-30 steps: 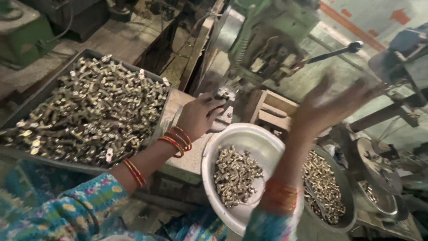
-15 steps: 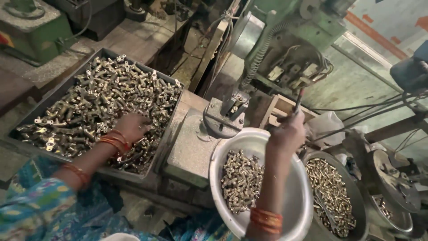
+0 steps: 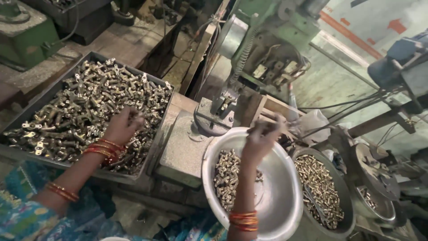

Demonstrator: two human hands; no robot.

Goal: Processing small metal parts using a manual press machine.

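Observation:
My left hand point(image 3: 121, 128) reaches into a grey metal tray point(image 3: 44, 91) heaped with small brass parts point(image 3: 80, 107); its fingertips are down among the parts and blurred, so a grip cannot be made out. My right hand point(image 3: 263, 139) is raised over a shiny steel bowl point(image 3: 278, 201) that holds a small pile of brass parts point(image 3: 227, 178). Its fingers are curled around a thin dark lever point(image 3: 273, 120) of the green press machine point(image 3: 267, 40). Both wrists wear red and gold bangles.
The press fixture point(image 3: 218, 111) sits on a grey metal block point(image 3: 183, 147) between tray and bowl. To the right stands a dark pan point(image 3: 347, 214) with several brass pieces, and another round pan point(image 3: 374, 178). Cables and machinery crowd the right side.
My left hand went from the press fixture to the tray and now digs among the parts. My right hand took the lever and has come down with it over the bowl.

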